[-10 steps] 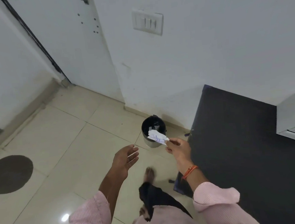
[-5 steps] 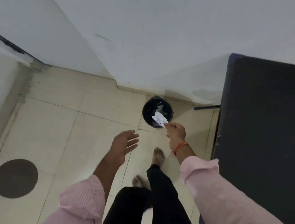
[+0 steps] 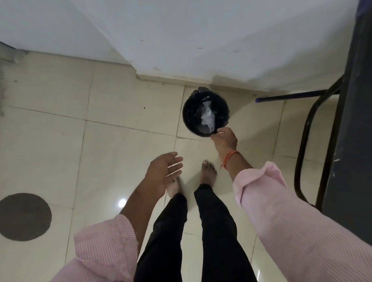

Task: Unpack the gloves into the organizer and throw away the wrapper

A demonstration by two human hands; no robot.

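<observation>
Standing barefoot on the pale tiled floor (image 3: 113,128), the person reaches down toward a small round black-lined waste bin (image 3: 192,116) set against the white wall (image 3: 194,29). The right hand (image 3: 225,139) is at the bin's near rim, its fingers drawn together and pointing down; whether they pinch anything I cannot tell. Crumpled white and clear wrapper material (image 3: 207,117) lies inside the bin, apart from the fingertips as far as the view shows, so the wrapper looks to be in the bin already, though older litter could account for some of it. The left hand (image 3: 163,173) hangs free over the floor, palm up, fingers spread and holding nothing.

Neither the gloves nor the organizer appear here, so the unpacking step cannot be checked. Judging by where things lie, the throw-away step seems done or all but done, and little of the task looks left beyond withdrawing the right hand. A dark table (image 3: 362,127) on black metal legs stands to the right.
</observation>
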